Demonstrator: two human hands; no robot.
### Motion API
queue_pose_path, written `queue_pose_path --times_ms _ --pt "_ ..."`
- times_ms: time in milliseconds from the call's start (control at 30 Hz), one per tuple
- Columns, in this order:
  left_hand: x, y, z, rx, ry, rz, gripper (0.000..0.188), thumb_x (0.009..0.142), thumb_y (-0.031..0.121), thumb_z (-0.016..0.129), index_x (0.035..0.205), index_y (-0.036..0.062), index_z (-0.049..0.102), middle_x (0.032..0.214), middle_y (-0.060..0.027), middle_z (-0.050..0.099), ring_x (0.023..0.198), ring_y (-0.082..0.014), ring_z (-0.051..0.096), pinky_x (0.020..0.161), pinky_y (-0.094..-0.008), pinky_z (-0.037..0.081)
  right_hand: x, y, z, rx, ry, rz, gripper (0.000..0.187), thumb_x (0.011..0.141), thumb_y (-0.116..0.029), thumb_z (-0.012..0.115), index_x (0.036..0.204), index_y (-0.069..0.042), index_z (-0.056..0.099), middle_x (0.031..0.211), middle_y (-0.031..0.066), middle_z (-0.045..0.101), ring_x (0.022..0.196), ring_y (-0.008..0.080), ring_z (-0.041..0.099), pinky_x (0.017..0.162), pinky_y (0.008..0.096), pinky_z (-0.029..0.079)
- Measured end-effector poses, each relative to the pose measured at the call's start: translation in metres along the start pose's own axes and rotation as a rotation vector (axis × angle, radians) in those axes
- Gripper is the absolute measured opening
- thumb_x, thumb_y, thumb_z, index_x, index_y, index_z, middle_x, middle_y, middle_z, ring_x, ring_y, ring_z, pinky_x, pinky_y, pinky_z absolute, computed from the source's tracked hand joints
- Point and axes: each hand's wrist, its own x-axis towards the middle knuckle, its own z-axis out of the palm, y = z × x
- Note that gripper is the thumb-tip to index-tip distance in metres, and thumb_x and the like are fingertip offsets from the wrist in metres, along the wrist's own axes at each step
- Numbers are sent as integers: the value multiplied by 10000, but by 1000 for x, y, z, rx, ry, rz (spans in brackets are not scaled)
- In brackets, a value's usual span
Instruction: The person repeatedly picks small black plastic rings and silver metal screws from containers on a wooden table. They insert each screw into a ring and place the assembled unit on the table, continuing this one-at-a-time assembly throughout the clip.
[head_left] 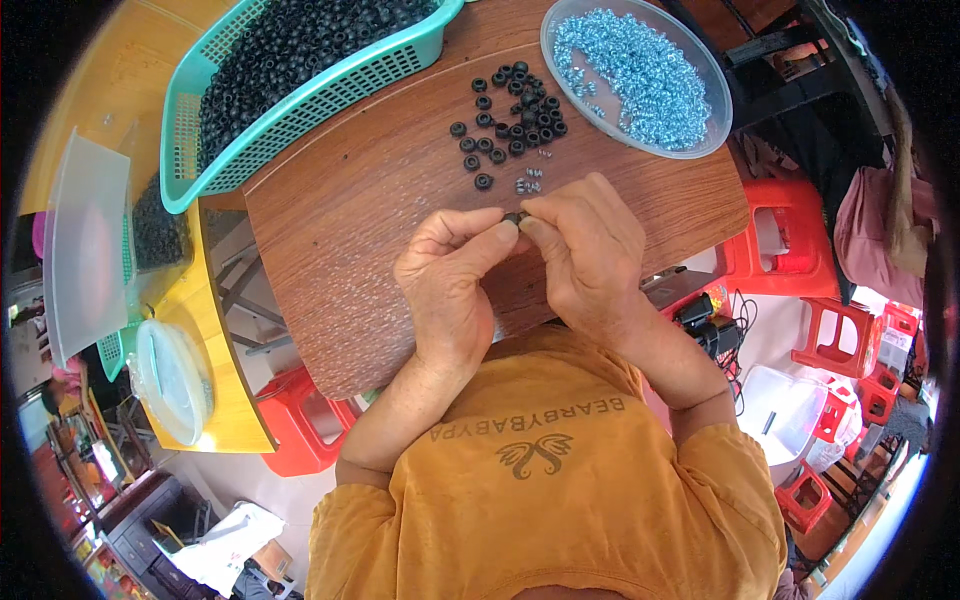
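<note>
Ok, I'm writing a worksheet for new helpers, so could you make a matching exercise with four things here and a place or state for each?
Things
1. Turquoise basket
2. Clear round tub
3. Single black bead
4. Small silvery pieces

Place or state
A. Holds shiny blue pieces
B. Loose on the brown tabletop
C. Heaped with black beads
D. At the fingertips of left hand and right hand

Pairs: 1-C, 2-A, 3-D, 4-B

Mustard-orange shirt (555, 520), dark lettering (528, 418), winged emblem (535, 456), short loose sleeves (738, 480)
</note>
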Motion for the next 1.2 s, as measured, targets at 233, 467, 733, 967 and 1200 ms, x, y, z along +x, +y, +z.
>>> queue_pose_path --times_ms 233,467,733,967,1200 --pt "7 2 2 -71 31 -26 117 762 -64 607 870 -20 596 828 -97 634 743 -157 602 710 -254 488 -4 -5 13 1 111 -10 332 622 24 636 944 46 558 819 149 530 691 299 514 547 361 423" --pt "5 -3 6 -63 36 7 116 762 -65 610 867 -17 598 822 -86 630 741 -144 597 699 -240 480 -7 2 26 -106 217 -94 308 612 19 610 912 59 557 768 137 504 640 275 484 515 354 406" --pt "6 -4 11 13 52 89 95 776 -61 607 855 -10 594 816 -88 628 730 -147 598 681 -246 487 -2 6 34 -99 272 -149 258 594 30 593 848 59 556 742 128 499 598 269 470 494 350 394" --pt "17 1 0 -90 14 66 98 783 -55 609 869 -9 596 844 -81 626 769 -148 592 738 -250 479 3 7 35 65 212 15 273 623 29 642 887 15 573 795 133 541 688 291 505 567 365 420" --pt "16 7 0 -90 -1 11 143 755 -63 638 889 -27 603 823 -66 625 750 -110 580 729 -219 467 3 9 28 55 175 11 306 602 -1 672 895 2 583 802 117 557 701 291 522 590 372 427"
